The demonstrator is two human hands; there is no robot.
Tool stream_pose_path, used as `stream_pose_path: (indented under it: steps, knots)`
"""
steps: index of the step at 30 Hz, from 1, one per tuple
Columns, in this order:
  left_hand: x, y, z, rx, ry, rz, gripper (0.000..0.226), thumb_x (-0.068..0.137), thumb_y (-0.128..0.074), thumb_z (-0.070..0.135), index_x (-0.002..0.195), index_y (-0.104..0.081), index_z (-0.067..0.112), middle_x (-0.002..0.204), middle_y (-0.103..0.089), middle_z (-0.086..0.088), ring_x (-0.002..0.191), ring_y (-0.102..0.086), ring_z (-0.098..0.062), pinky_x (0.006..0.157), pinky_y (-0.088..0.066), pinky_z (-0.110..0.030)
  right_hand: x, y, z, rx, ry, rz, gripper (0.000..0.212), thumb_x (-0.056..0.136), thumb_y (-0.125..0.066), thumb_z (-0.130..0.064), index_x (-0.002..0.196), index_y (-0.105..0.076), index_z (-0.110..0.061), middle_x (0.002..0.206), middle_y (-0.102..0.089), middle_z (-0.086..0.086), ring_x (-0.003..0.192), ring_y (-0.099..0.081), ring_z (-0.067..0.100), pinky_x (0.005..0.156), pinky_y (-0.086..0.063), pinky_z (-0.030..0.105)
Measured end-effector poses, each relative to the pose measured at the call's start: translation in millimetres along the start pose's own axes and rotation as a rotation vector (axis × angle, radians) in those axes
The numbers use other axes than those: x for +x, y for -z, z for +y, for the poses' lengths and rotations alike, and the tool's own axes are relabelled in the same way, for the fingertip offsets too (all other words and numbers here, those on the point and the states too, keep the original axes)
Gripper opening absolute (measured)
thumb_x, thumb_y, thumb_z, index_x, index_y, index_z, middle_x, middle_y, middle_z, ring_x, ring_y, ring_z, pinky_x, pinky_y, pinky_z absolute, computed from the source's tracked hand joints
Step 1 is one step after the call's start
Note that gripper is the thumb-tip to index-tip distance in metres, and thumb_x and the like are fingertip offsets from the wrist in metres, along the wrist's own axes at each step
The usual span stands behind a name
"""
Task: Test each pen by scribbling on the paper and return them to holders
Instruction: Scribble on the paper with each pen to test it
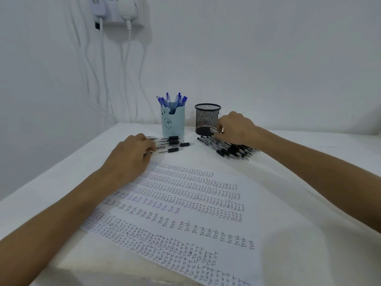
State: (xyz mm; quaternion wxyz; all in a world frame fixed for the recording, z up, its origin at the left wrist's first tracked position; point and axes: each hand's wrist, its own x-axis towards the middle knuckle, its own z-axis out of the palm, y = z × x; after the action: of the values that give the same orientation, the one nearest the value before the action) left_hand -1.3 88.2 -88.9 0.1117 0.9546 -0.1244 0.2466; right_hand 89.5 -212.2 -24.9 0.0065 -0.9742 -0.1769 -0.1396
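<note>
A pale blue holder [172, 120] with a cartoon face stands at the far middle of a white tabletop [51, 182] and is filled with blue pens [172, 99] standing upright. Just right of the blue holder stands a black mesh holder [207, 118], which looks empty. In front of the blue holder lies a large sheet of paper [185, 213] covered in rows of the handwritten word "test". Behind the blue holder is a plain white wall with chargers [115, 9] plugged in and white cables hanging. The left hand [132, 153], fingers curled, rests on a small row of black pens [173, 143] lying just before the blue holder. The right hand [235, 126], fingers bent downward, presses on a larger pile of black pens [233, 148] beside the mesh holder; whether it grips one cannot be told.
</note>
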Motion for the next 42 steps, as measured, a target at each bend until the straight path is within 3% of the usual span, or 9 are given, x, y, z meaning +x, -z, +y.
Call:
stream_pose_path:
  steps: [8,13,15,20,25,27,32,38,42]
  knots:
    - [0.1,-0.1,-0.4,-0.062,-0.050,0.032,0.022,0.097,-0.064,0.005,0.112,-0.074,0.016,0.109,-0.065,-0.002,0.091,-0.056,-0.019,0.080,-0.046,-0.032,-0.6,-9.0,-4.6,-0.069,0.005,0.071,0.030,0.095,-0.059,-0.034,0.100,-0.068,-0.006,0.103,-0.065,0.015,0.093,-0.063,0.034,0.071,-0.052,0.037]
    - [-1.4,2.5,7.2,-0.066,-0.102,0.113,0.021,0.099,-0.061,0.006,0.114,-0.072,0.014,0.104,-0.070,-0.002,0.095,-0.060,-0.022,0.081,-0.049,-0.035,-7.1,-14.7,-16.7,0.052,0.182,0.218,0.018,0.093,-0.058,-0.026,0.095,-0.067,-0.011,0.102,-0.066,0.004,0.093,-0.061,0.029,0.071,-0.051,0.037]
    - [-1.5,5.3,13.7,-0.130,-0.114,0.162,0.020,0.100,-0.061,0.007,0.116,-0.071,0.014,0.107,-0.070,0.001,0.099,-0.060,-0.019,0.086,-0.050,-0.033,-13.3,-15.0,-25.7,0.122,0.303,0.228,0.021,0.094,-0.062,-0.030,0.106,-0.068,-0.014,0.110,-0.063,0.002,0.097,-0.061,0.024,0.078,-0.051,0.037]
    - [-3.6,15.4,36.8,-0.352,-0.146,0.271,0.016,0.095,-0.069,0.003,0.109,-0.070,0.011,0.103,-0.069,0.002,0.091,-0.063,-0.006,0.082,-0.046,-0.004,-27.3,-20.3,-55.1,0.189,0.505,0.210,0.052,0.097,-0.063,-0.045,0.140,-0.054,-0.018,0.136,-0.058,0.000,0.109,-0.060,0.016,0.090,-0.046,0.027]
    - [-6.6,20.3,46.4,-0.494,-0.204,0.350,0.024,0.091,-0.076,0.011,0.113,-0.066,0.009,0.105,-0.069,0.001,0.099,-0.066,0.000,0.087,-0.053,-0.009,-31.1,-20.4,-74.6,0.277,0.592,0.276,0.023,0.107,-0.051,-0.027,0.117,-0.062,-0.009,0.102,-0.068,0.003,0.076,-0.056,0.017,0.064,-0.034,0.026]
    - [-7.3,21.6,48.9,-0.577,-0.155,0.347,0.037,0.091,-0.077,0.013,0.125,-0.062,0.011,0.112,-0.069,0.002,0.104,-0.068,-0.004,0.089,-0.055,-0.013,-31.6,-20.5,-74.8,0.328,0.570,0.279,0.019,0.109,-0.043,-0.021,0.112,-0.056,-0.006,0.085,-0.061,0.000,0.066,-0.049,0.018,0.060,-0.027,0.028]
    - [-7.8,15.9,48.9,-0.563,-0.138,0.201,0.046,0.098,-0.067,0.025,0.141,-0.054,0.016,0.126,-0.066,0.010,0.113,-0.065,-0.005,0.092,-0.056,-0.018,-35.7,-16.8,-64.2,0.633,0.393,0.234,0.018,0.103,-0.039,-0.019,0.088,-0.047,-0.013,0.071,-0.056,0.000,0.062,-0.051,0.023,0.060,-0.043,0.042]
    - [-12.3,13.8,41.8,-0.307,-0.308,-0.203,0.040,0.099,-0.053,0.053,0.134,-0.055,0.034,0.126,-0.056,0.025,0.118,-0.055,-0.001,0.089,-0.050,-0.019,-55.6,2.1,-59.6,0.814,0.141,0.075,0.079,0.092,-0.030,-0.080,0.075,-0.043,-0.003,0.073,-0.040,0.003,0.066,-0.036,0.016,0.066,-0.030,0.033]
    - [-13.8,17.0,48.4,-0.308,-0.314,-0.208,0.034,0.100,-0.057,0.046,0.132,-0.055,0.035,0.121,-0.052,0.033,0.115,-0.050,0.010,0.084,-0.045,-0.008,-52.8,1.8,-57.7,0.956,-0.006,0.025,0.071,0.089,-0.034,-0.084,0.065,-0.035,-0.016,0.065,-0.037,0.001,0.065,-0.031,0.020,0.068,-0.028,0.037]
